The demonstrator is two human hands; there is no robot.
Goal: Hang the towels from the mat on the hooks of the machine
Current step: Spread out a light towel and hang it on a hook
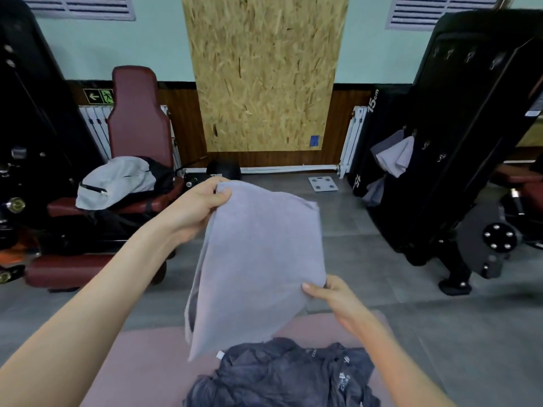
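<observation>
A light grey towel (258, 259) hangs in front of me, lifted above the pink mat (141, 368). My left hand (197, 210) pinches its upper left corner. My right hand (332, 295) grips its lower right edge. A crumpled dark grey towel (282, 374) lies on the mat below. At the right stands the black machine (470, 127) with small metal hooks (440, 157) on its side; grey towels (393, 154) hang from hooks lower down its panel.
A dark red padded seat (138, 118) with a white and black bag (117, 180) on it stands at the left. A white scale (322, 183) lies on the grey floor by the wall. A chipboard panel (264, 71) covers the wall ahead.
</observation>
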